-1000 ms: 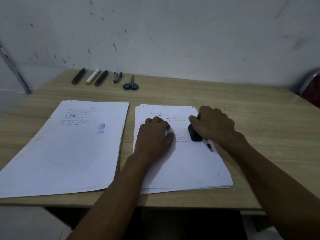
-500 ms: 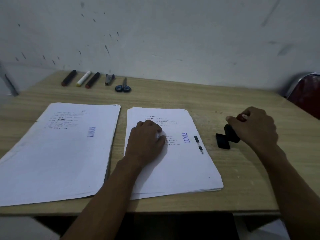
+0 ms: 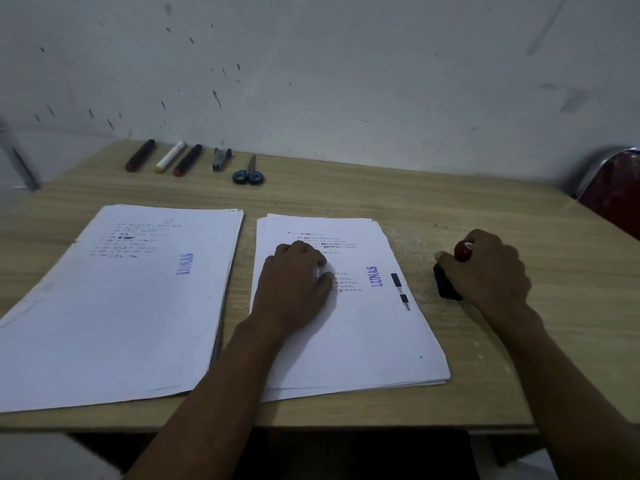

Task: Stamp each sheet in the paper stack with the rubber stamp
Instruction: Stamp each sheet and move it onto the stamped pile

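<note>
A single wide-angle camera sits on the person's head, looking forward and down at a wooden table (image 3: 450,199) from close above its near edge. It faces toward 12 o'clock, where a pale wall (image 3: 346,81) closes off the table's far side. Both forearms enter from 6 o'clock, the frame's bottom edge. The left hand (image 3: 294,289) lies near the centre of the view, the right hand (image 3: 491,271) toward 3 o'clock. Wide-angle distortion bends the frame's outer parts. No second view exists.
</note>
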Action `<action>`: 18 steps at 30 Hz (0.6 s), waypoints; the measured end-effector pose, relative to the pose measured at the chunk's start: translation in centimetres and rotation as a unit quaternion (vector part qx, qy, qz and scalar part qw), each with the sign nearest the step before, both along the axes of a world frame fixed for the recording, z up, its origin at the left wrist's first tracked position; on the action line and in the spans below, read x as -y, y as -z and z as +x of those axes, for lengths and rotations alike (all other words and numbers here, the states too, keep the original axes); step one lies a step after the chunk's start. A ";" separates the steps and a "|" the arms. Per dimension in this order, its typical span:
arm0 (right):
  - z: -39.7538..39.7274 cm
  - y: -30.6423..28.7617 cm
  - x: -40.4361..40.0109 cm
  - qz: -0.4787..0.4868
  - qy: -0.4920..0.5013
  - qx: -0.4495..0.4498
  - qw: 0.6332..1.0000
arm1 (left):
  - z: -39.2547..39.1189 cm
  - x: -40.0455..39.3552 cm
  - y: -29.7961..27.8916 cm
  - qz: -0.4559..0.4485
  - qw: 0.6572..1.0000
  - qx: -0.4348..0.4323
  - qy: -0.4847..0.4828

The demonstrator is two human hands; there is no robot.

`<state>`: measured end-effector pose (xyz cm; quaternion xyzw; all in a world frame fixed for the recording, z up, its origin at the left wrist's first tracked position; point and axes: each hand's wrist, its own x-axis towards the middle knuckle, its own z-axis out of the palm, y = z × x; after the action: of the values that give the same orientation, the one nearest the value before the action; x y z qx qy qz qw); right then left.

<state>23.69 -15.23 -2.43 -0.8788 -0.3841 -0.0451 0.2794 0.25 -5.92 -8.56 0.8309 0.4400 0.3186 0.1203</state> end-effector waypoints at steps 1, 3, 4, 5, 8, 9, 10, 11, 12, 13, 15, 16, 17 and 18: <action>0.0 0.1 -0.1 0.003 -0.002 -0.005 1.000 | 0.0 0.0 0.0 0.000 1.000 0.000 0.000; 0.0 0.3 -0.3 0.003 0.001 -0.014 1.000 | -0.1 0.0 0.0 -0.004 1.000 0.000 -0.001; 0.0 0.3 -0.3 0.000 0.004 -0.013 1.000 | -0.1 0.0 0.0 -0.005 1.000 -0.002 -0.002; -0.1 0.3 -0.3 -0.003 0.006 -0.011 1.000 | -0.1 0.1 0.0 -0.004 1.000 -0.005 -0.002; -0.9 -0.1 0.3 -0.005 0.001 -0.012 1.000 | -0.2 0.0 -0.1 -0.007 1.000 -0.010 -0.002; -1.2 -0.3 0.7 0.000 -0.001 -0.009 1.000 | -0.2 0.0 -0.1 -0.008 1.000 -0.011 -0.002; -1.6 -0.4 1.1 0.013 0.001 -0.004 1.000 | -0.2 0.0 -0.1 -0.008 1.000 -0.011 -0.002; -2.0 -0.5 1.6 0.034 0.006 -0.001 0.999 | -0.2 0.1 -0.2 -0.007 1.000 -0.011 -0.002; -2.5 -0.6 2.2 0.058 0.010 0.003 0.998 | -0.1 0.2 -0.3 -0.008 1.000 -0.010 -0.003; -3.0 -0.5 2.7 0.075 0.011 0.006 0.997 | -0.1 0.2 -0.3 -0.008 1.000 -0.008 -0.004; -4.1 0.1 3.5 0.066 -0.002 0.002 0.998 | -0.1 0.2 -0.2 -0.006 1.000 -0.003 -0.009; -4.6 0.5 3.9 0.045 -0.015 -0.006 0.999 | 0.0 0.1 -0.1 -0.005 1.000 -0.002 -0.010; -5.1 1.0 4.2 0.022 -0.031 -0.019 0.999 | 0.0 0.1 0.0 -0.005 1.000 -0.002 -0.010; -5.6 1.4 4.4 0.002 -0.049 -0.032 0.998 | 0.0 0.1 0.0 -0.006 1.000 -0.002 -0.009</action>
<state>18.11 -19.66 -3.82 -0.8592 -0.4179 -0.0037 0.2952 0.24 -5.98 -8.58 0.8271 0.4492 0.3153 0.1216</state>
